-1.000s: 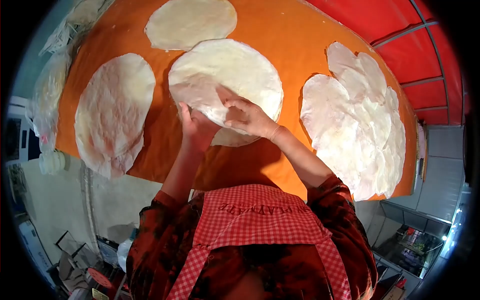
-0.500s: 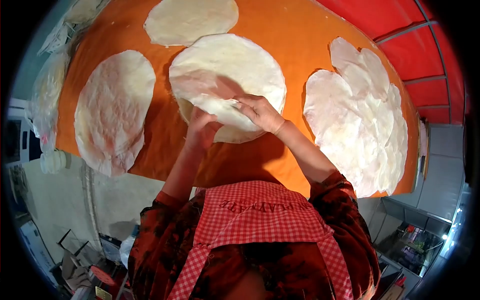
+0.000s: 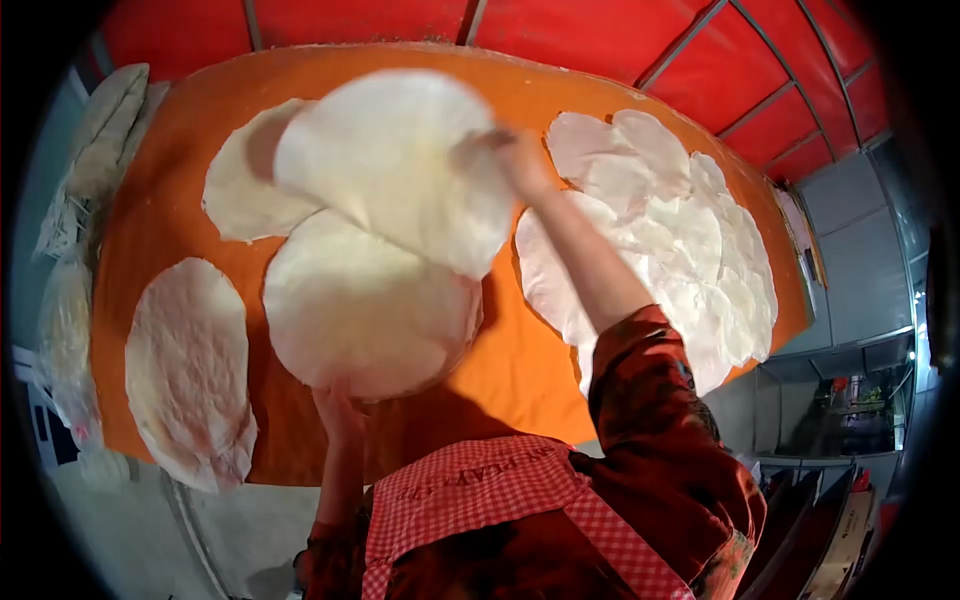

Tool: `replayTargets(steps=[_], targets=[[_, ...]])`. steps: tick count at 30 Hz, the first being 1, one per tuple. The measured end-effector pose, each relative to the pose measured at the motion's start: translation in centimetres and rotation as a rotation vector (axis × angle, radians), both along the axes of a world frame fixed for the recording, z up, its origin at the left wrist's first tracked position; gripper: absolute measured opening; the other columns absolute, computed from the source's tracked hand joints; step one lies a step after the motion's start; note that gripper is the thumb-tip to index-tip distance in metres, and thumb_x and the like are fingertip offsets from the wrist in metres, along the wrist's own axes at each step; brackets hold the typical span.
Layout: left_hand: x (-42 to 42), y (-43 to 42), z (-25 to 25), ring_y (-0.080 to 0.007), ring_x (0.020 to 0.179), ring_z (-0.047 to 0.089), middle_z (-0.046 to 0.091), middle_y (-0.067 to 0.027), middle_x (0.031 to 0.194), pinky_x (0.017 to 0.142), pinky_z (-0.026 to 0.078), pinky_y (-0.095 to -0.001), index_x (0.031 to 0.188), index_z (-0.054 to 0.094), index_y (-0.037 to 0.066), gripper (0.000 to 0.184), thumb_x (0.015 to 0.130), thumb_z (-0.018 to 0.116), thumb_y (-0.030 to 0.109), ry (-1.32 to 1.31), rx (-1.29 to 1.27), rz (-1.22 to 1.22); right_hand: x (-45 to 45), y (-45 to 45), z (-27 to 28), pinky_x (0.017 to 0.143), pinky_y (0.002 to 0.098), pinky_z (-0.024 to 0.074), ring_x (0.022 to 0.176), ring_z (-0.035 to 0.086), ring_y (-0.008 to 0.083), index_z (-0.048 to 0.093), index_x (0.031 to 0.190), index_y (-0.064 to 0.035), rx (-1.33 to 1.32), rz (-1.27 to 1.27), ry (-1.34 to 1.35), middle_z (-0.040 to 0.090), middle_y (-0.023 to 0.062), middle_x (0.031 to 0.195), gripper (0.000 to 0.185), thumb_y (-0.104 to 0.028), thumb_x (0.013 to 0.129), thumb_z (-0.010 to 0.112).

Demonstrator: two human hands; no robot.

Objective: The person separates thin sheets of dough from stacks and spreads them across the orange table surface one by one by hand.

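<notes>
A thin round sheet of flatbread [image 3: 385, 160] is lifted above the table, blurred by motion. My right hand [image 3: 515, 165], also blurred, is closed on its right edge. Below it, another round flatbread [image 3: 365, 300] lies on the table, perhaps over more sheets, its top partly covered by the raised one. My left hand [image 3: 340, 410] is at this lower flatbread's near edge, fingers closed at the rim and partly hidden.
The orange table [image 3: 520, 375] carries an overlapping heap of flatbreads [image 3: 680, 250] at the right. One flatbread [image 3: 190, 370] lies at the left; another [image 3: 250, 185] lies behind, partly covered. Plastic bags [image 3: 70, 340] line the left edge. Red panels [image 3: 580, 40] stand behind.
My right hand has moved up and away, carrying the sheet off the pile. My left hand stays near the pile's front edge. The camera view has shifted.
</notes>
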State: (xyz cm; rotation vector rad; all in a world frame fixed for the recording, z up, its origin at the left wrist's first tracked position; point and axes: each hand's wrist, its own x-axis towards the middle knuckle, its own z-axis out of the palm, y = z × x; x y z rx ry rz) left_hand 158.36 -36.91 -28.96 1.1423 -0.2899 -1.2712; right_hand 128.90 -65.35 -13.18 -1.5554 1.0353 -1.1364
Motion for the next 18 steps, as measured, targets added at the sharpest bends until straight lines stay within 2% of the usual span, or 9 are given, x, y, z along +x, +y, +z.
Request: replayTargets(steps=[1,2,4,6,9,11,12,15,18], targets=[[0.2,0.0,-0.5,-0.0248,0.101,0.059,0.054,-0.0107,0.121,0.073,0.054,-0.0354,0.13,0.045,0.004,0.044,0.087,0.053,0.006,-0.01,0.005,0.022,-1.2,-0.4,3.5,0.072,0.0344,0.0536,0.08,0.066,0.0207,0.067,0.098,0.0052,0.103,-0.315,0.279,0.069,0.0147,0.092,0.024,-0.011,0.085,0.056],[0.2,0.0,1.4,-0.0276,0.106,0.057,0.054,-0.0098,0.124,0.081,0.053,-0.0396,0.132,0.044,0.004,0.047,0.087,0.055,0.007,0.033,0.009,-0.03,-5.8,-4.1,1.0,0.074,0.0347,0.0525,0.081,0.066,0.0187,0.068,0.098,0.0032,0.025,-0.315,0.081,0.069,0.0154,0.091,0.025,-0.017,0.085,0.06],[0.6,-0.2,0.3,-0.0269,0.097,0.06,0.057,-0.0096,0.119,0.068,0.054,-0.0395,0.133,0.042,0.005,0.048,0.088,0.056,0.015,0.145,0.038,-0.008,-10.1,-5.1,1.5,0.069,0.0348,0.0509,0.075,0.064,0.019,0.07,0.094,-0.0011,0.009,-0.617,0.285,0.068,0.0112,0.086,0.025,-0.023,0.081,0.066],[1.6,0.4,0.1,-0.0273,0.096,0.061,0.057,-0.0093,0.12,0.067,0.054,-0.0421,0.136,0.04,0.009,0.052,0.088,0.058,0.023,0.396,-0.004,-0.018,-16.7,-8.1,-3.5,0.069,0.0357,0.0504,0.072,0.062,0.0233,0.069,0.096,-0.0039,0.078,-0.65,0.024,0.066,0.0075,0.082,0.029,-0.026,0.078,0.07],[1.7,0.5,0.7,-0.0283,0.11,0.055,0.052,-0.0083,0.13,0.086,0.049,-0.0479,0.141,0.037,0.016,0.06,0.086,0.058,0.029,0.764,-0.219,0.011,-26.0,-10.5,-13.4,0.074,0.0371,0.051,0.088,0.062,0.0261,0.056,0.119,-0.0009,0.13,-0.653,0.982,0.065,0.0135,0.103,0.06,-0.035,0.074,0.077],[2.3,-0.1,0.5,-0.0286,0.118,0.051,0.047,-0.008,0.136,0.094,0.045,-0.0485,0.142,0.036,0.019,0.06,0.086,0.057,0.025,0.544,-0.242,-0.084,-20.4,-5.7,-17.2,0.081,0.0372,0.0501,0.099,0.061,0.0251,0.055,0.12,-0.0024,-0.353,-0.91,1.012,0.064,0.0151,0.112,0.059,-0.03,0.074,0.079],[2.2,-0.1,0.4,-0.0287,0.122,0.048,0.044,-0.0079,0.139,0.097,0.043,-0.0487,0.142,0.035,0.021,0.06,0.086,0.057,0.023,0.441,-0.243,-0.136,-14.0,-1.9,-15.7,0.086,0.0351,0.049,0.1,0.062,0.025,0.054,0.121,-0.0012,-0.293,-0.664,0.533,0.062,0.0161,0.116,0.055,-0.017,0.076,0.078],[0.9,-1.5,2.6,-0.0287,0.124,0.047,0.041,-0.0066,0.141,0.096,0.045,-0.0486,0.144,0.031,0.021,0.06,0.088,0.054,0.017,0.332,-0.198,-0.108,1.4,10.1,-11.7,0.092,0.031,0.046,0.115,0.053,0.0221,0.051,0.127,-0.005,0.149,0.132,0.254,0.056,0.0083,0.126,0.042,-0.008,0.087,0.064],[0.4,-2.6,4.5,-0.0275,0.124,0.047,0.038,-0.0079,0.143,0.094,0.046,-0.0483,0.147,0.021,0.02,0.066,0.09,0.053,0.014,0.284,-0.213,-0.181,9.5,16.4,-11.4,0.1,0.0338,0.041,0.119,0.05,0.0242,0.052,0.127,-0.0044,-0.215,0.433,0.398,0.055,0.0086,0.128,0.048,-0.017,0.085,0.07]])
